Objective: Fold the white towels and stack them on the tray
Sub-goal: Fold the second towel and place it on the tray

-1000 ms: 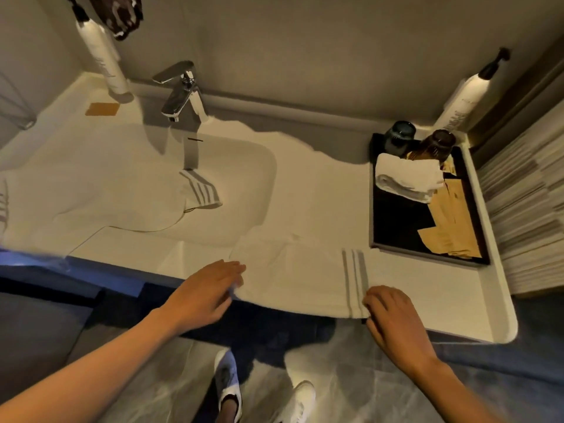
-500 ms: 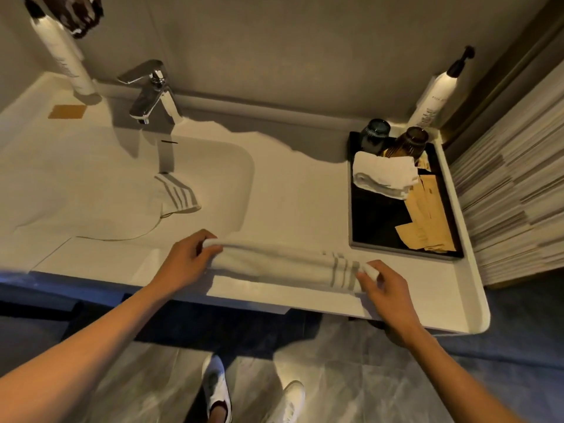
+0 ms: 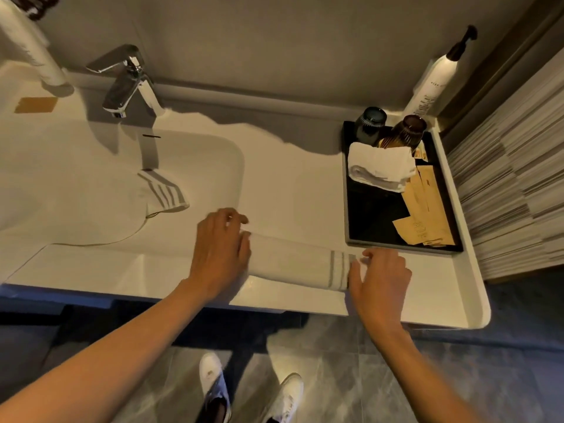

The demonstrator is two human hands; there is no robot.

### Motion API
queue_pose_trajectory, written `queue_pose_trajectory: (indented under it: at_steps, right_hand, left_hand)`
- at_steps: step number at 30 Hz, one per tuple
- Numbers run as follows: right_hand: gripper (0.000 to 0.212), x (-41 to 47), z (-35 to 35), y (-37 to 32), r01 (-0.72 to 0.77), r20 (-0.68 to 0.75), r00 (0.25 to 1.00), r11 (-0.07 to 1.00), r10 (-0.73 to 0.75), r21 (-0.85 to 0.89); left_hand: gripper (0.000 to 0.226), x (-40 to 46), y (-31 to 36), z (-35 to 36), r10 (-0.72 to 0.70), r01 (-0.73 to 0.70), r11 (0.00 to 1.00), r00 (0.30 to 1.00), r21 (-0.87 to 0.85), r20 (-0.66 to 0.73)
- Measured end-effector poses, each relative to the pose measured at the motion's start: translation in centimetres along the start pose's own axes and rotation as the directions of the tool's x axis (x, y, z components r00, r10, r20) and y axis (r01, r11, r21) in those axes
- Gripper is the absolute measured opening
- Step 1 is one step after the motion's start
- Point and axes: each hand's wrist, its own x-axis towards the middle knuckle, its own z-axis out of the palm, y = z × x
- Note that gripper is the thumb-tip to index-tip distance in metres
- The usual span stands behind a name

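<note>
A white towel with grey stripes (image 3: 293, 264) lies folded lengthwise on the white counter near its front edge. My left hand (image 3: 221, 250) grips its left end, thumb over the top fold. My right hand (image 3: 378, 277) pinches the striped right end. A folded white towel (image 3: 381, 169) sits on the black tray (image 3: 375, 227) at the right. Another striped white towel (image 3: 91, 193) lies spread across the sink basin at the left.
The tray also holds two dark tumblers (image 3: 407, 129) and tan paper packets (image 3: 424, 209). A chrome faucet (image 3: 125, 83) stands behind the basin. White pump bottles (image 3: 433, 83) stand at the back corners. The counter edge (image 3: 442, 319) drops off in front of my shoes.
The flat towel has been folded over away from me into a narrower band. Both hands moved up from the counter's front edge with the fold and now hold its two ends.
</note>
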Motion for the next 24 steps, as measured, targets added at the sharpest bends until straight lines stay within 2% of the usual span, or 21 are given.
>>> queue_pose_trajectory:
  at_steps: [2,3,4,6,9,12,16,18,21,23,24]
  right_hand:
    - [0.018,-0.7,0.9,-2.6,0.333,0.067,0.940,0.942,-0.335,0.049]
    - [0.026,-1.1,1.9,-3.5,0.423,0.146,0.891,0.903,-0.429,0.073]
    - [0.036,-1.4,2.9,-4.1,0.441,0.240,0.862,0.894,-0.447,0.081]
    - [0.050,-1.4,4.5,-3.9,0.405,0.364,0.850,0.914,-0.382,0.014]
    - [0.061,-1.2,5.4,-2.2,0.420,0.430,0.840,0.898,-0.329,-0.134]
    - [0.063,-0.9,5.6,-1.8,0.410,0.434,0.848,0.895,-0.303,-0.174]
    - [0.060,-0.9,5.8,-1.8,0.368,0.411,0.870,0.913,-0.271,-0.176]
    - [0.058,-1.1,5.9,-1.5,0.337,0.385,0.888,0.924,-0.249,-0.179]
    - [0.056,-0.9,5.4,-1.1,0.287,0.344,0.916,0.936,-0.207,-0.202]
    - [0.055,-1.0,4.7,-0.9,0.273,0.306,0.929,0.943,-0.208,-0.190]
    - [0.052,-1.1,4.1,-0.8,0.257,0.265,0.943,0.948,-0.204,-0.187]
  left_hand:
    - [0.029,-1.1,3.4,1.6,0.327,-0.314,0.942,0.938,-0.116,0.117]
    - [0.037,-1.9,4.7,2.7,0.404,-0.381,0.914,0.886,-0.137,0.226]
    - [0.045,-2.7,5.3,3.6,0.416,-0.392,0.909,0.849,-0.139,0.326]
    - [0.054,-3.1,4.9,4.9,0.358,-0.360,0.929,0.826,-0.082,0.435]
    - [0.061,-2.9,2.0,5.2,0.307,-0.362,0.931,0.845,0.046,0.439]
    - [0.064,-2.6,-1.2,4.1,0.205,-0.269,0.958,0.879,0.094,0.430]
    - [0.065,-3.0,-3.1,3.1,0.154,-0.233,0.959,0.903,0.158,0.401]
    - [0.065,-3.3,-3.6,2.9,0.102,-0.170,0.973,0.922,0.156,0.374]
    - [0.063,-3.5,-4.7,1.6,-0.126,0.113,0.992,0.913,0.055,0.389]
    - [0.061,-3.5,-5.1,0.6,-0.259,0.302,0.952,0.882,-0.049,0.394]
    - [0.060,-3.4,-4.8,0.0,-0.278,0.344,0.932,0.883,-0.118,0.378]
